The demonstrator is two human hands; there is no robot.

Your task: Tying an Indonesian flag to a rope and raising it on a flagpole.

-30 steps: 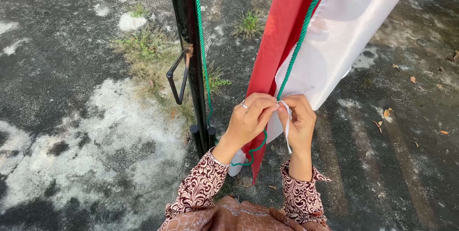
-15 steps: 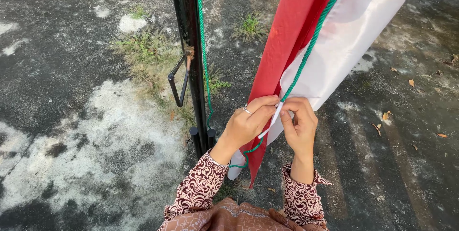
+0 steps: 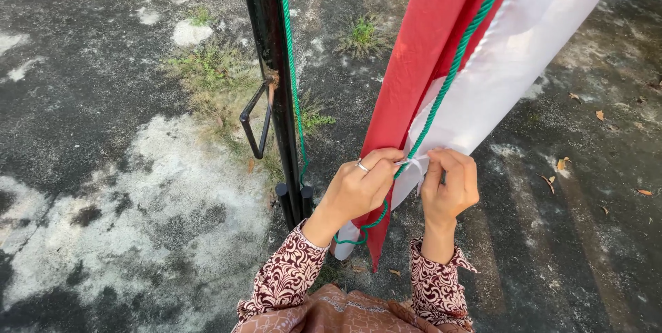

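Note:
A red and white flag (image 3: 476, 50) hangs slanting from the upper right, its lower corner near my hands. A green rope (image 3: 448, 85) runs down along the flag and loops back up along a black pole (image 3: 270, 57). My left hand (image 3: 358, 188), with a ring on it, pinches a thin white tie string (image 3: 412, 163) where it meets the green rope. My right hand (image 3: 449, 183) grips the other end of that string, pulling it sideways. Both hands are close together at the flag's lower corner.
A black metal cleat (image 3: 256, 116) sticks out from the pole's left side. The ground is dark cracked pavement (image 3: 103, 167) with pale patches, tufts of grass (image 3: 207, 64) and scattered dry leaves (image 3: 560, 163) at the right.
My right hand has shifted right and slightly down, drawing the white string taut between both hands. The flag has swung a little to the right.

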